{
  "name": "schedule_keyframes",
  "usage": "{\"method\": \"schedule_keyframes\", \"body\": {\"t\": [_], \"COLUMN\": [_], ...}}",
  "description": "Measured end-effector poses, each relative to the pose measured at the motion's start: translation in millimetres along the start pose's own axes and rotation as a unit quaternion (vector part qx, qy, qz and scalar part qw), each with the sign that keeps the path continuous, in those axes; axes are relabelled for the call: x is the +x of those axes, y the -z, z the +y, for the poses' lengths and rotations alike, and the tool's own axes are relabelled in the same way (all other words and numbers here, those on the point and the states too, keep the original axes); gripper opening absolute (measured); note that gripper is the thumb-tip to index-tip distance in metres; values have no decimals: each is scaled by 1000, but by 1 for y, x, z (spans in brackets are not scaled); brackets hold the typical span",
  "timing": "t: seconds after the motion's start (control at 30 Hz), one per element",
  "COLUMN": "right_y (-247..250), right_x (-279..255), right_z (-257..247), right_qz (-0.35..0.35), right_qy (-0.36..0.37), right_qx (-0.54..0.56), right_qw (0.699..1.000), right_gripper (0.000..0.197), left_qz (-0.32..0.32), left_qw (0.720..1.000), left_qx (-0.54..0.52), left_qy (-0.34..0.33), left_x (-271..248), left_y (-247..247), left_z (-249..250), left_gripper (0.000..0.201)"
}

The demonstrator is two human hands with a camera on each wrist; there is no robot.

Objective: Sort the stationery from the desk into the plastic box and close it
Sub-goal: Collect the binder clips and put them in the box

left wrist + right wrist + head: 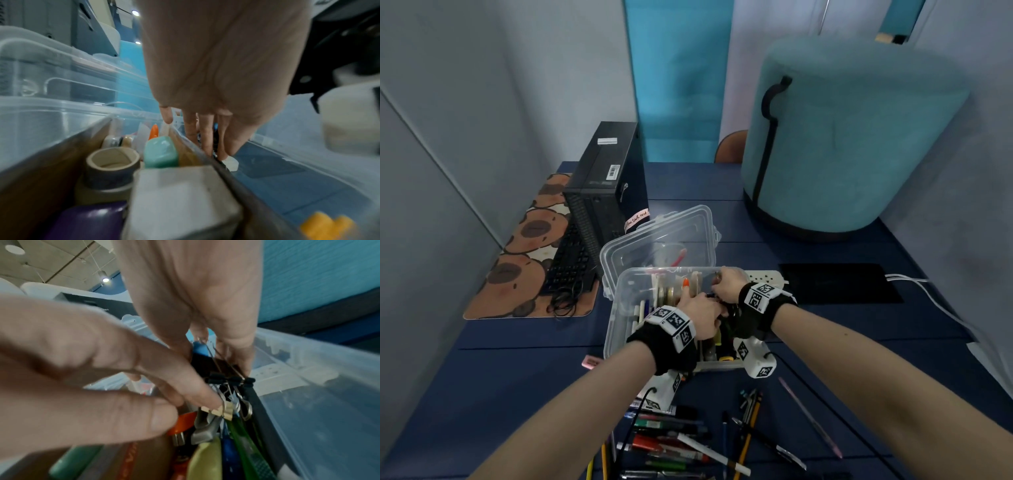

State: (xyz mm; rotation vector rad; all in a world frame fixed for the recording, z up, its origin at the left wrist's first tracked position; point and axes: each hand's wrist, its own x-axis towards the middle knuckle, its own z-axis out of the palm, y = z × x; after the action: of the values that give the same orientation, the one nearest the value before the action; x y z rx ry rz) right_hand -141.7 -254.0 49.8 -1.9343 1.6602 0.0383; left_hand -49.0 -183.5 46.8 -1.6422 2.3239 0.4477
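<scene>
Right hand (195,305) pinches wire handles of black binder clips (234,379), low in right compartment of plastic box (616,308), mid-desk. Left hand (82,369) loose, index tip on small pale clip (219,411). Best: seat clips flat below rim, release only once settled.

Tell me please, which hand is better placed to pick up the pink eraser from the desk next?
Left, probably. The pink eraser lies beside the left near corner of the plastic box, nearer to the left hand. The right hand is farther away and grips black binder clips.
</scene>
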Motion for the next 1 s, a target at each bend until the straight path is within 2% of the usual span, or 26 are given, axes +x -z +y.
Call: {"method": "schedule_keyframes", "body": {"t": [0.13,0.2,0.37,0.47,0.57,0.67,0.8,0.9,1.0], "right_y": [10,21,39,35,28,25,27,28,27], "right_x": [-3,-11,-29,-37,-46,-57,-55,-55,-67], "right_z": [-1,-4,12,28,38,37,39,46,55], "right_qz": [-30,-19,-10,-3,-40,-70,-60,-30,13], "right_qy": [-7,-34,43,91,117,122,115,127,146], "right_qx": [45,59,-10,-48,-104,-132,-139,-97,-35], "right_qw": [999,997,999,995,987,981,982,987,989], "right_gripper": [29,30,32,28,25,29,27,29,33], "left_qz": [-14,-12,-50,-18,16,-3,-40,-63,-17], "left_qw": [999,999,998,999,1000,1000,999,998,998], "left_qx": [28,29,7,31,9,-11,18,7,-68], "left_qy": [18,27,38,20,-7,4,9,4,-11], "left_x": [10,12,13,5,4,10,12,11,4], "left_y": [7,10,6,8,7,6,19,22,17], "left_z": [-1,-1,-2,5,15,18,26,23,13], "left_gripper": [36,37,38,29,26,33,31,37,32]}}
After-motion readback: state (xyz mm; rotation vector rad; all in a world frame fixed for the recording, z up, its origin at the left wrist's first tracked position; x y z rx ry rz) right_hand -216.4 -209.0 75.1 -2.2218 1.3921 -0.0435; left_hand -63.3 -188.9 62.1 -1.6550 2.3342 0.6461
